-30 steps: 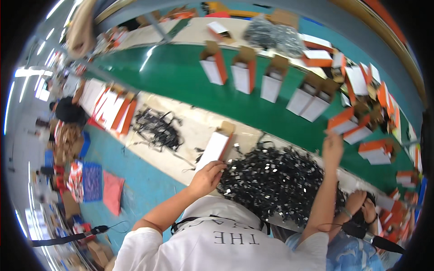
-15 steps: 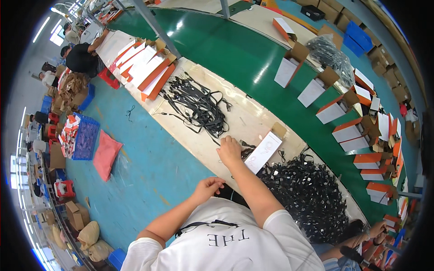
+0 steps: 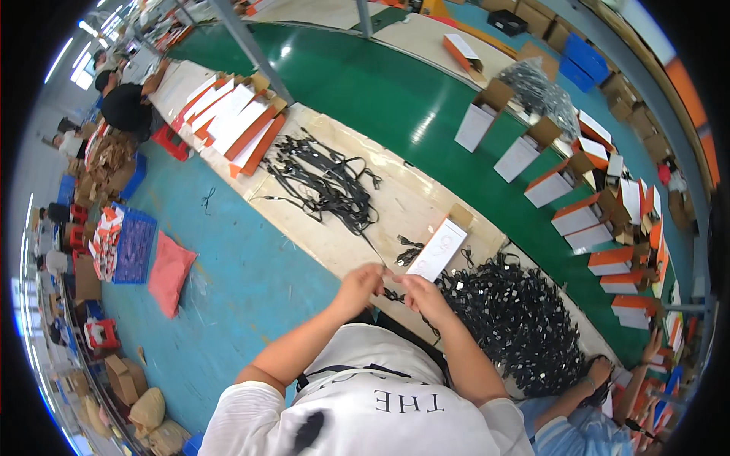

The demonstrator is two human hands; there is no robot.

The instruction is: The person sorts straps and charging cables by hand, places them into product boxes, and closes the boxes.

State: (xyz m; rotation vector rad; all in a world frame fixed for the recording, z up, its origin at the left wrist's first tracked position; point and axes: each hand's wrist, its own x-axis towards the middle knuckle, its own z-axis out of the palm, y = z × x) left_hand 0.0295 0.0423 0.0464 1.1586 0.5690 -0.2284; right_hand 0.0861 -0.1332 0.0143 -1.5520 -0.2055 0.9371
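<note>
My left hand [image 3: 361, 290] and my right hand [image 3: 424, 296] are close together over the near edge of the table, fingers pinched. A thin dark cable [image 3: 372, 246] runs from a heap of black cables [image 3: 327, 182] down to my fingertips, and both hands seem closed on it. Its end is hidden by my fingers. Just beyond my right hand lies a long white box [image 3: 441, 249] with a brown flap raised at its far end. Small bundled black cables [image 3: 408, 249] rest against its left side.
A large mound of black cables [image 3: 509, 319] covers the table to my right. White and orange boxes [image 3: 236, 114] are stacked farther left. Open boxes [image 3: 525, 156] stand along the green belt [image 3: 395, 106]. A co-worker's hand [image 3: 599, 371] is at the lower right.
My right hand has drawn back from the cable heap toward my body. My left hand has moved up and right, and the two now meet at the cable.
</note>
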